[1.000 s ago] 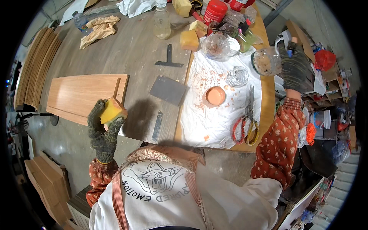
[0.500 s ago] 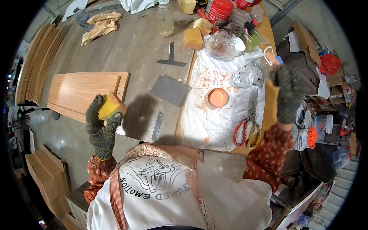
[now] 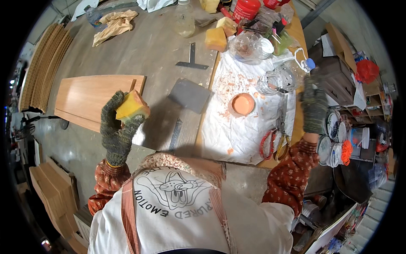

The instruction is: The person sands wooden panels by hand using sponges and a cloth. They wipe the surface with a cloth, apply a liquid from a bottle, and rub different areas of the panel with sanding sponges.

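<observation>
Sponge (image 3: pixel 134 106), yellow and block-shaped, sits in the grasp of the person's left hand (image 3: pixel 117 136), which wears a dark knitted glove. In the head view, thumb and fingers curl around the sponge from both sides. A light wooden panel (image 3: pixel 91 99) lies beyond that hand and to its left, on the workbench (image 3: pixel 156 51). To the same hand's right lies a flat grey plate (image 3: pixel 189 94), with a metal square (image 3: pixel 192 60) farther off.

The right hand (image 3: pixel 314 106), gloved alike, is blurred — whether its fingers are closed on anything, I cannot tell. Just beside it, on its left, is a clear plastic bottle (image 3: pixel 291 73) with a blue cap (image 3: pixel 310 64). Scissors (image 3: pixel 282 116) lie left of this hand too. Between the hands, a tub of orange-pink paste (image 3: pixel 242 104) rests on a stained white cloth (image 3: pixel 215 142).
</observation>
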Demonstrator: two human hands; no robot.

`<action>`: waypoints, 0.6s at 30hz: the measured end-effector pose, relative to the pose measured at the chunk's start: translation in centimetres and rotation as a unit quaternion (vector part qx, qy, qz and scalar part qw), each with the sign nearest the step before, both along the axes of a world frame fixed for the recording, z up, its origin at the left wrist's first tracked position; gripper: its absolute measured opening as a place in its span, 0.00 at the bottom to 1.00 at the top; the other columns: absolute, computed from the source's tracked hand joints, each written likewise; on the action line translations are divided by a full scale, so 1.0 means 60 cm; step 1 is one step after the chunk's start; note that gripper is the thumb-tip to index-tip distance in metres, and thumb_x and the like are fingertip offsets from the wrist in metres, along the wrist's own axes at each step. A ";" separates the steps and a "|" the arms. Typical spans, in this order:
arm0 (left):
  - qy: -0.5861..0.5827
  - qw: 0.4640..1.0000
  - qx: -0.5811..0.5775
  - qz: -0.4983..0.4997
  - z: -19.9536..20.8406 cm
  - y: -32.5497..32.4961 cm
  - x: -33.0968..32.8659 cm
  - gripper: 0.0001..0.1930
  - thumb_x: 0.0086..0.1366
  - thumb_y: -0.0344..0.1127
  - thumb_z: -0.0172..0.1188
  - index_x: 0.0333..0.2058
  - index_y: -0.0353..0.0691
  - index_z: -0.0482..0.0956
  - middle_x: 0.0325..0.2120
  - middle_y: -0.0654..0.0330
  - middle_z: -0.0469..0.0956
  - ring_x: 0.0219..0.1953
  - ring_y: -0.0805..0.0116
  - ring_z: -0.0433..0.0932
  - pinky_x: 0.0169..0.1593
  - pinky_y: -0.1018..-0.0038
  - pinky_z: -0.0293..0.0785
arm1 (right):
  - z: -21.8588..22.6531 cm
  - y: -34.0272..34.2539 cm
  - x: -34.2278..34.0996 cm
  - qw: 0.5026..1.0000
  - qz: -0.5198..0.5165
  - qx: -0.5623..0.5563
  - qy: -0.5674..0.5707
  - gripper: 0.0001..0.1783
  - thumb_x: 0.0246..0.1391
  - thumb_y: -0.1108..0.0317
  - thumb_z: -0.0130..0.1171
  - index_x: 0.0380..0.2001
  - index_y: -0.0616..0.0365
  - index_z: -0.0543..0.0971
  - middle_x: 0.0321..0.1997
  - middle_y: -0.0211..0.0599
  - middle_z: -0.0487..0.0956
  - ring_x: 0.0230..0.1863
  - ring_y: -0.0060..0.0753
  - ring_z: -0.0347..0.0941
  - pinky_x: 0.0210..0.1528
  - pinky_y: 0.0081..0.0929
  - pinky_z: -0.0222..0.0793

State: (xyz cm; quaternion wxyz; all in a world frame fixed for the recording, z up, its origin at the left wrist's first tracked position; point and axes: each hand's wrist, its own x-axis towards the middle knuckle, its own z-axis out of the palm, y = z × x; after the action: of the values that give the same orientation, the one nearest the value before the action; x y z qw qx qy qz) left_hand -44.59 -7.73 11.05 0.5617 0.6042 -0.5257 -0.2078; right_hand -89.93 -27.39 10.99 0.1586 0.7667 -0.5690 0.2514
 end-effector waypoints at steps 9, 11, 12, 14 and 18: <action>0.274 0.961 0.012 -0.015 0.008 0.012 0.002 0.36 0.50 0.32 0.71 0.57 0.34 0.62 0.55 0.52 0.66 0.55 0.63 0.68 0.55 0.70 0.72 | 0.071 0.087 0.219 0.876 0.245 0.110 -0.399 0.17 0.60 0.71 0.51 0.50 0.66 0.73 0.49 0.46 0.77 0.47 0.34 0.75 0.49 0.26 0.70; 0.474 0.877 -0.009 -0.070 0.007 0.011 -0.004 0.36 0.52 0.32 0.68 0.59 0.36 0.61 0.52 0.54 0.67 0.53 0.63 0.69 0.56 0.70 0.71 | 0.034 0.113 0.283 0.875 0.365 0.124 -0.291 0.19 0.59 0.76 0.48 0.53 0.68 0.69 0.53 0.48 0.73 0.52 0.36 0.71 0.52 0.28 0.68; 0.500 0.863 -0.006 -0.072 0.009 0.016 -0.008 0.36 0.52 0.33 0.67 0.59 0.36 0.61 0.52 0.53 0.67 0.54 0.63 0.69 0.56 0.70 0.71 | 0.013 0.127 0.312 0.863 0.412 0.140 -0.256 0.20 0.59 0.77 0.47 0.55 0.69 0.68 0.56 0.49 0.71 0.55 0.37 0.69 0.55 0.29 0.66; 0.504 0.858 0.006 -0.098 -0.003 0.014 -0.021 0.37 0.53 0.39 0.67 0.59 0.37 0.60 0.55 0.52 0.65 0.56 0.62 0.67 0.58 0.68 0.69 | -0.093 0.156 0.350 0.834 0.441 0.212 -0.253 0.22 0.59 0.79 0.47 0.57 0.67 0.65 0.61 0.48 0.66 0.61 0.39 0.64 0.61 0.31 0.61; 0.408 0.901 0.022 -0.147 -0.030 0.043 -0.028 0.40 0.53 0.37 0.68 0.62 0.39 0.57 0.62 0.49 0.59 0.62 0.56 0.62 0.64 0.60 0.60 | -0.088 0.201 0.413 0.728 0.523 0.322 -0.306 0.22 0.60 0.78 0.43 0.59 0.66 0.64 0.62 0.45 0.66 0.62 0.35 0.63 0.63 0.30 0.60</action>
State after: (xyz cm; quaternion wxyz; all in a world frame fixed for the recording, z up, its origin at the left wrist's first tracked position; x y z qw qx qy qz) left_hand -46.24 -5.18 9.25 0.6764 0.3946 -0.3287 -0.5280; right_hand -65.18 -15.31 5.72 -0.4373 0.8293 -0.1429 0.3171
